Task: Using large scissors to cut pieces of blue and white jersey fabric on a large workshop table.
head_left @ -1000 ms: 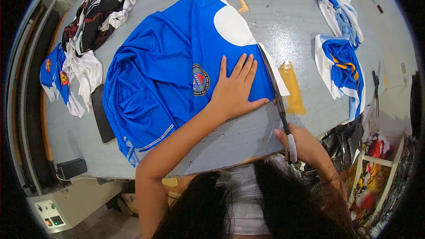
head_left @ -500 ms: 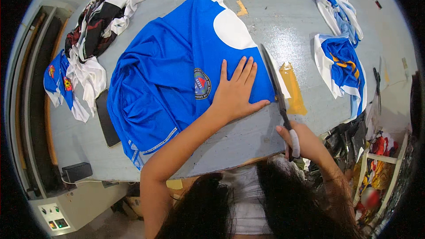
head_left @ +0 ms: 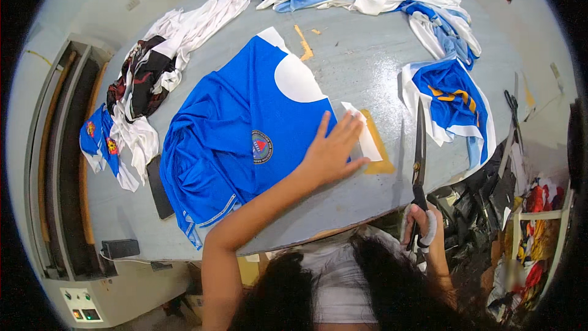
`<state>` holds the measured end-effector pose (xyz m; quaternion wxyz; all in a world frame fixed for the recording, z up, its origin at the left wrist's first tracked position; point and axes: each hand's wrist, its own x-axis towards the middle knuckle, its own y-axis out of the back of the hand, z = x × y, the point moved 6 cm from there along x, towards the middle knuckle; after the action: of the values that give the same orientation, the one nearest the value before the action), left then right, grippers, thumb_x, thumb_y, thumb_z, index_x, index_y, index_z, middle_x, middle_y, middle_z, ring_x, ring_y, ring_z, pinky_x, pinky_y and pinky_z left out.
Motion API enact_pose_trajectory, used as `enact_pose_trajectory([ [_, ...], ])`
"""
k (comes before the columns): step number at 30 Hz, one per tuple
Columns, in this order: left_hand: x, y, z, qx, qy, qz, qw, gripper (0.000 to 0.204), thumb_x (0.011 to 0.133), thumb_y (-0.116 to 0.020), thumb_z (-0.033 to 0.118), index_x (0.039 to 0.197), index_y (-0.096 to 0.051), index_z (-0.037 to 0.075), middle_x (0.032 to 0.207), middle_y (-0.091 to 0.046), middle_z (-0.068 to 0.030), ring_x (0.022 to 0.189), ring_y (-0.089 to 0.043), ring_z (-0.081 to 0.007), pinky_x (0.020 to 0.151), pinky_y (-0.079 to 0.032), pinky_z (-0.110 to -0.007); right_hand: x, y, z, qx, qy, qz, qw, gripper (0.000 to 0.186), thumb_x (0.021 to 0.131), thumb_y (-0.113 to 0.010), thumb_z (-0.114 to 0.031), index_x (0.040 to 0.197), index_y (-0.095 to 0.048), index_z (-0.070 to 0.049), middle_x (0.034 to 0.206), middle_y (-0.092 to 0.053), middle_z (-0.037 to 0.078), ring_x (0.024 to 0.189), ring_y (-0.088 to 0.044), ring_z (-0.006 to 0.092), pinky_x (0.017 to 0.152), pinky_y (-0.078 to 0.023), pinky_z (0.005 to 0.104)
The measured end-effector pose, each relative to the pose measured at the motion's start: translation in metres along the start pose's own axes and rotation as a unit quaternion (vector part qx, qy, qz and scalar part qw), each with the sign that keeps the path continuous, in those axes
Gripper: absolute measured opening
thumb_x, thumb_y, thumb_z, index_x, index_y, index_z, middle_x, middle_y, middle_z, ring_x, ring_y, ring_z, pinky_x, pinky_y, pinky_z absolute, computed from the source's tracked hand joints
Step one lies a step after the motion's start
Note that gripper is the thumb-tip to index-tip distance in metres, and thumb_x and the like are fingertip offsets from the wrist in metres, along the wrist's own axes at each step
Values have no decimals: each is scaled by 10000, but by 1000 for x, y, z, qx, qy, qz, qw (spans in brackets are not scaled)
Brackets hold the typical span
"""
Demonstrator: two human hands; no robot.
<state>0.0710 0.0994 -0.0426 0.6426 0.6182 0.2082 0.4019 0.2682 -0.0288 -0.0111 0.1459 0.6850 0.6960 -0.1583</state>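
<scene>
Left fingers [head_left: 323, 125] over creased blue cloth [head_left: 236, 107], slim white strip [head_left: 369, 143] alongside

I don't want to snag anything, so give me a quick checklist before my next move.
1. Scissors held in right hand: ok.
2. Scissors apart from the blue garment: ok.
3. Scissors off the blue-and-white cloth on the right: cannot tell; they overlap in view.
4. Blue garment smooth all over: not ok; its left side is bunched.
5. Left hand off the white strip: cannot tell; fingers overlap it in view.
</scene>
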Motion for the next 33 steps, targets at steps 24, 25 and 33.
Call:
enact_pose_trajectory([
  [24,-29,-8,75,-120,13,13,993,617,878,-453,439,1363,-323,80,1433,-282,-128,1329,-241,-318,1018,-156,-610,118,64,-60,-507,220,119,825,379,648,-727,-241,860,-571,31,748,-598,203,707,-583,374,634,-448,417],
  [25,-39,-3,87,-122,12,15,992,617,878,-453,439,1363,-323,80,1433,-282,-128,1329,-241,-318,1018,-156,-610,119,66,-64,-509,211,85,830,394,658,-721,-233,901,-554,28,791,-596,209,751,-578,378,659,-448,411],
  [33,-185,72,-33,-25,621,-44,782,889,813,-359,683,1421,-151,69,1463,-99,-232,1316,-85,-492,963,-99,-697,121,-39,-134,-452,432,-72,777,467,756,-673,-236,1113,-499,10,1112,-527,186,996,-530,340,824,-434,375],
])
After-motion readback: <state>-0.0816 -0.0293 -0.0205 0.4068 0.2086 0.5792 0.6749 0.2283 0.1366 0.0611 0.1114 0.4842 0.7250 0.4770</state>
